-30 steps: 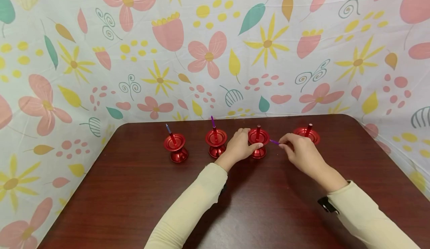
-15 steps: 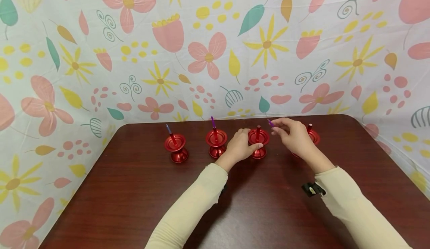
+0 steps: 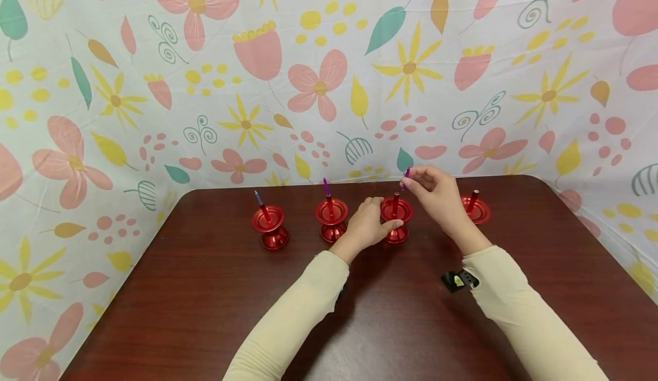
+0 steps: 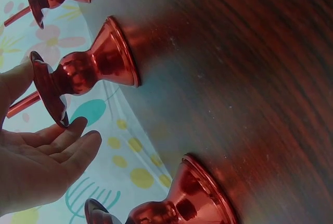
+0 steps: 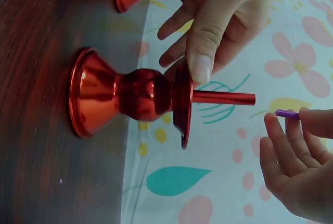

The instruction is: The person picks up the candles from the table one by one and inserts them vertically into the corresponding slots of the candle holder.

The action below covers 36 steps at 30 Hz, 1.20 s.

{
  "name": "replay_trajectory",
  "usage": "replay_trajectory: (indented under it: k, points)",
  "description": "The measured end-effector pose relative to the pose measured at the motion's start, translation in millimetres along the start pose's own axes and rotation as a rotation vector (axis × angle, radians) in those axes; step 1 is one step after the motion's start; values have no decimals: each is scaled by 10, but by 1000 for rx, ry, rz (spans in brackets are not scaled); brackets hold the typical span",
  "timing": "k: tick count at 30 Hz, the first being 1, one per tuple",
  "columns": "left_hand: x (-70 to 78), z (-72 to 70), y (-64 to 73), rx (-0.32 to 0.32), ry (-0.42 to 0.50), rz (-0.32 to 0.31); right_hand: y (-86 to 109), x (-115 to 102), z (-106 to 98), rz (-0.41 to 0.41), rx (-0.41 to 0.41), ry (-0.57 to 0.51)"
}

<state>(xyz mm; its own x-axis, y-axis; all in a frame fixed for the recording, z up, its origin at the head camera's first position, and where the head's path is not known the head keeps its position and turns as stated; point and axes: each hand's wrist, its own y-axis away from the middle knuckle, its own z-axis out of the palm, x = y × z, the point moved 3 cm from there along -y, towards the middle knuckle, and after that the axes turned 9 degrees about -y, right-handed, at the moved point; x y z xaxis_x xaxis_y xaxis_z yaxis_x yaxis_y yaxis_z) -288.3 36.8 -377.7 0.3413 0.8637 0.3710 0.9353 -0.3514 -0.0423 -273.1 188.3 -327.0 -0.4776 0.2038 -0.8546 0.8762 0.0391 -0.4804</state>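
Note:
A shiny red candle holder [image 3: 396,235], with a dish and a thin upright tube, stands third from the left on the table. My left hand [image 3: 364,224] grips its dish rim, the thumb on the dish's upper face in the right wrist view. Between thumb and fingers my right hand [image 3: 437,198] pinches a small purple candle [image 5: 287,114]. The candle is close to the open top of the tube [image 5: 226,98], with a gap between them. In the left wrist view the gripped holder [image 4: 78,73] shows its flared base on the tabletop.
To the left stand two more red holders, one with a blue candle [image 3: 258,197] and one with a purple candle [image 3: 326,187]. A further red holder [image 3: 478,212] is partly hidden behind my right hand. A flower-print cloth [image 3: 319,38] hangs behind the dark wooden table [image 3: 195,307].
My right hand has moved left and up with the purple candle, from beside the third holder to near its tube top. The candle has turned more upright. My left hand has stayed put.

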Motion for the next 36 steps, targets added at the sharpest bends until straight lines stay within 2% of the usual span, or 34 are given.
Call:
replay_trajectory:
  k: [5,11,25,36]
  points:
    - [11,-3,0,6,1,6,-11,32,41,-16,21,-44]
    - [15,3,-1,5,7,4,9,83,73,-9,5,-24]
    - [-2,14,2,5,13,5,9,187,68,3,-6,115]
    - [-14,20,-9,18,3,16,-11,171,119,8,-40,240]
